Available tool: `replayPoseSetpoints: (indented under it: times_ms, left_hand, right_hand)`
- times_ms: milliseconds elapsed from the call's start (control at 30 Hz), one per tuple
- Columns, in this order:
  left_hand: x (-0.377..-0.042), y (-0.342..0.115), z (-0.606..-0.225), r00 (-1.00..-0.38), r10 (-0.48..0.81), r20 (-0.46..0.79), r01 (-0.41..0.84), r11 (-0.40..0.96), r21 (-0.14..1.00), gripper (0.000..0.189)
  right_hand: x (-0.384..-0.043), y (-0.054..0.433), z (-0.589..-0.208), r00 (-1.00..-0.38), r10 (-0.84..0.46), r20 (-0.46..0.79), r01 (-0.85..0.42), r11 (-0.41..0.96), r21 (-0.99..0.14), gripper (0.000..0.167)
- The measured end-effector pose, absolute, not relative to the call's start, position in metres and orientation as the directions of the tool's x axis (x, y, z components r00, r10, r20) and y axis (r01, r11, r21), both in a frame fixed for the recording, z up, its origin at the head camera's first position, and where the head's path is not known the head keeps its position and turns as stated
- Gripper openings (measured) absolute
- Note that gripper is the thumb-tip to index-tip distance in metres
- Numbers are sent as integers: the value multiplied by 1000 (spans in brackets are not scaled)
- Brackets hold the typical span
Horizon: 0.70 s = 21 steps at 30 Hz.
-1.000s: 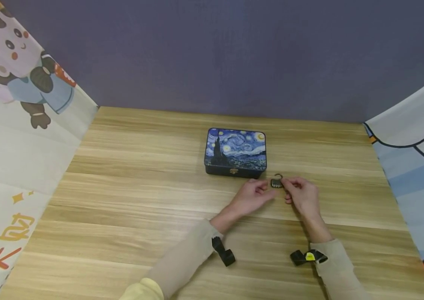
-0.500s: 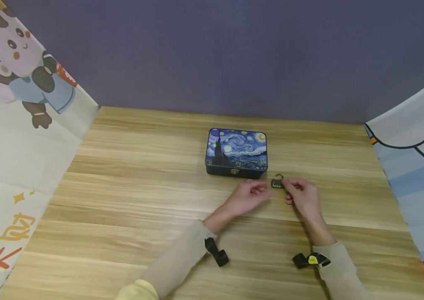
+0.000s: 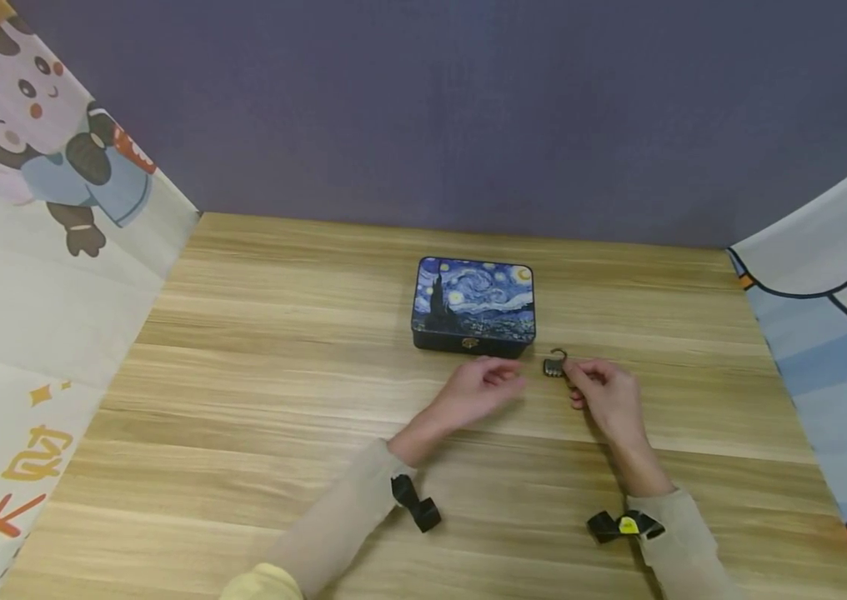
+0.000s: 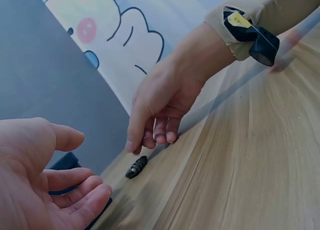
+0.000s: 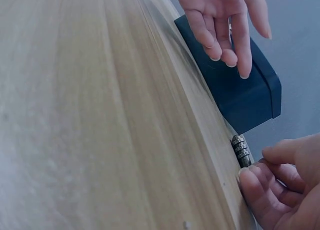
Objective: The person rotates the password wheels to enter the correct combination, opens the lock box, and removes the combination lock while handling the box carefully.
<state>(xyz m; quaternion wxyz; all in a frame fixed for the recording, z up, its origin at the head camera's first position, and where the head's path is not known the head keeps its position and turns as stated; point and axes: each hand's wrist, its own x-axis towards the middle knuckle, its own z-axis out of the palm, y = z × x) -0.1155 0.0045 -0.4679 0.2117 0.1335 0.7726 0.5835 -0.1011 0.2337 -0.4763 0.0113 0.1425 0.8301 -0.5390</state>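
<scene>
A small dark combination padlock [image 3: 553, 367] lies on the wooden table, its dial rings [image 5: 241, 149] showing in the right wrist view. The curved shackle [image 3: 558, 351] points away from the person, its left end off the body. Thumb and forefinger of my right hand [image 3: 607, 400] pinch the padlock's right end; the other fingers curl beneath. Left of the padlock, my left hand [image 3: 479, 387] hovers with loosely bent fingers and holds nothing. Just behind it stands a dark blue box [image 3: 473, 307] with a starry-night picture on its closed lid and a brass clasp [image 3: 470, 342] in front.
The wooden table [image 3: 281, 375] runs back to a plain dark blue partition [image 3: 423, 117]. Printed cloths with cartoon figures hang at the left [image 3: 56, 317] and right [image 3: 836, 350]. Black camera straps sit on both sleeves.
My left hand has drawn away from the padlock, to the left and slightly toward the person. The right hand stays at the padlock, and the box has not moved.
</scene>
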Motion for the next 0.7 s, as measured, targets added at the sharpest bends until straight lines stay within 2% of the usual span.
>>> replayPoseSetpoints:
  times_ms: [700]
  left_hand:
    - [-113, -26, -467, -884, 427, -190, -67, 288, 955, 39]
  right_hand:
    - [-98, 235, -479, -966, 216, -144, 218, 372, -902, 30]
